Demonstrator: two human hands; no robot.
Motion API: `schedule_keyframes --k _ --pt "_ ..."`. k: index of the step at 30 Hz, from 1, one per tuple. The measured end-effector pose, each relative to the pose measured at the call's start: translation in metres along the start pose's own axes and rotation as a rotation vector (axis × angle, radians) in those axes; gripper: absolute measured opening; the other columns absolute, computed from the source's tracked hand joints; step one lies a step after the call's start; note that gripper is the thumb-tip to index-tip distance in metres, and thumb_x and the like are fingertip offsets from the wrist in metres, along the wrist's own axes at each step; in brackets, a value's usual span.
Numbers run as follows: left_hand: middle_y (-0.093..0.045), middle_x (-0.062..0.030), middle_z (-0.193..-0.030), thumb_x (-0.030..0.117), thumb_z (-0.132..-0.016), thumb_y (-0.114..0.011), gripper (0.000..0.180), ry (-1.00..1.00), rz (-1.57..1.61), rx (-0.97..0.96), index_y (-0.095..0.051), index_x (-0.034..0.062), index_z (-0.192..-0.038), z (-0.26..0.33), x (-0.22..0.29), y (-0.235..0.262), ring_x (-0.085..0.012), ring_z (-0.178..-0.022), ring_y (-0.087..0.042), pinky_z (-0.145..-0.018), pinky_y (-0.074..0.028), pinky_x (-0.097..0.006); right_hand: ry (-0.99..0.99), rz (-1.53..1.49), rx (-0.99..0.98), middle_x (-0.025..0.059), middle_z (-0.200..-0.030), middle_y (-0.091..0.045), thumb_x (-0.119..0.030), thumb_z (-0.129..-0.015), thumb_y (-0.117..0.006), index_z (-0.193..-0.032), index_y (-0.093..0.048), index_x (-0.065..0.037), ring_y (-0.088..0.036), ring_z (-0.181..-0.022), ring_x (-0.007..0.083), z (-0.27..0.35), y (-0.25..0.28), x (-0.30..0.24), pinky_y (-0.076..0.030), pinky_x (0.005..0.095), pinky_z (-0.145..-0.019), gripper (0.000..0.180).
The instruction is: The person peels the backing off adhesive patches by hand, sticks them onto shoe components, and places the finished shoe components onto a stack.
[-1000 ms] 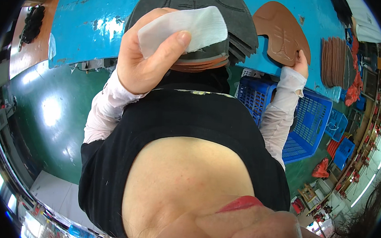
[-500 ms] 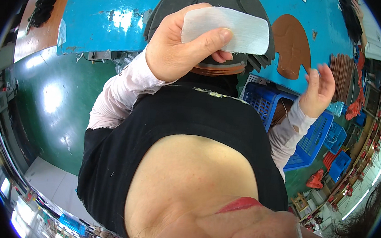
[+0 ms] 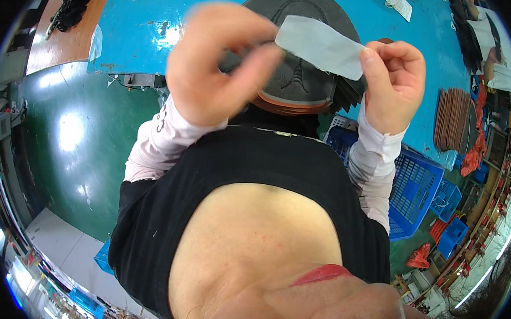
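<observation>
Bright blue paint covers the worktable [image 3: 158,28] that fills the upper part of the view, its near edge giving way to a glossy dark green floor [image 3: 61,146] on the person's left. On the table, straight ahead of the person, lies a stack of dark grey, rounded leather-like cut pieces [image 3: 299,82] with a brown piece showing at the bottom edge of the pile. Above that stack both bare hands are raised close to the camera and share a pale grey, thin rectangular strip of fabric-like material [image 3: 322,45]. The left hand [image 3: 214,68], blurred, has its fingers curled and its thumb brought toward the fingertips at the strip's left end; whether it truly grips that end cannot be told through the blur. The right hand [image 3: 394,83] pinches the strip's right end between thumb and forefinger, the other fingers folded in. The strip hangs in the air between the two hands, tilted slightly down to the right, clear of the grey stack beneath it. Farther right on the table sits a fanned row of thin brown pieces [image 3: 454,120]. Below the table's right edge stands a blue plastic lattice crate [image 3: 419,189], beside the person's pale sleeve [image 3: 374,162].
</observation>
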State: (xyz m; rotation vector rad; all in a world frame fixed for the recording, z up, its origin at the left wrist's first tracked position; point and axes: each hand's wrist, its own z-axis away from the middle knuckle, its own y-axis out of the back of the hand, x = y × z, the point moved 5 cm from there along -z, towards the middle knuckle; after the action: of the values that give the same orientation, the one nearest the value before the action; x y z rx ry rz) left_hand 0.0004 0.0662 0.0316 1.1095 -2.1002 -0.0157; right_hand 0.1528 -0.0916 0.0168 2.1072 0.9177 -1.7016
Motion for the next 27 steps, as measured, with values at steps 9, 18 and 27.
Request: schedule_keyframes --k 9,18,27 --pt "-0.065 -0.0124 -0.096 0.003 -0.068 -0.077 0.036 0.036 0.086 -0.095 -0.064 0.0002 -0.101 0.003 0.005 -0.038 -0.0228 -0.084 -0.065 -0.072 -0.052 -0.028 -0.104 -0.294 -0.019 0.0119 -0.085 -0.060 0.011 -0.075 -0.067 -0.101 -0.038 -0.002 -0.059 -0.076 0.0134 0.012 -0.036 0.018 -0.051 0.0245 -0.068 0.042" --pt "-0.067 -0.0112 -0.091 0.000 -0.076 -0.070 0.021 0.183 0.138 -0.048 -0.066 -0.0014 -0.096 0.007 -0.005 -0.038 -0.0185 -0.081 -0.065 -0.071 -0.052 -0.027 -0.189 -0.347 -0.059 0.0108 -0.093 -0.063 0.000 -0.085 -0.063 -0.109 -0.045 0.001 -0.059 -0.081 0.0124 0.015 -0.036 0.028 -0.050 0.0251 -0.072 0.030" --pt "-0.068 -0.0110 -0.091 -0.001 -0.078 -0.067 0.016 0.218 0.187 -0.072 -0.067 -0.0008 -0.094 0.008 -0.008 -0.041 -0.0177 -0.080 -0.065 -0.071 -0.051 -0.026 -0.226 -0.447 -0.144 0.0111 -0.092 -0.063 0.002 -0.086 -0.060 -0.107 -0.047 0.000 -0.061 -0.083 0.0143 0.013 -0.033 0.034 -0.052 0.0269 -0.076 0.025"
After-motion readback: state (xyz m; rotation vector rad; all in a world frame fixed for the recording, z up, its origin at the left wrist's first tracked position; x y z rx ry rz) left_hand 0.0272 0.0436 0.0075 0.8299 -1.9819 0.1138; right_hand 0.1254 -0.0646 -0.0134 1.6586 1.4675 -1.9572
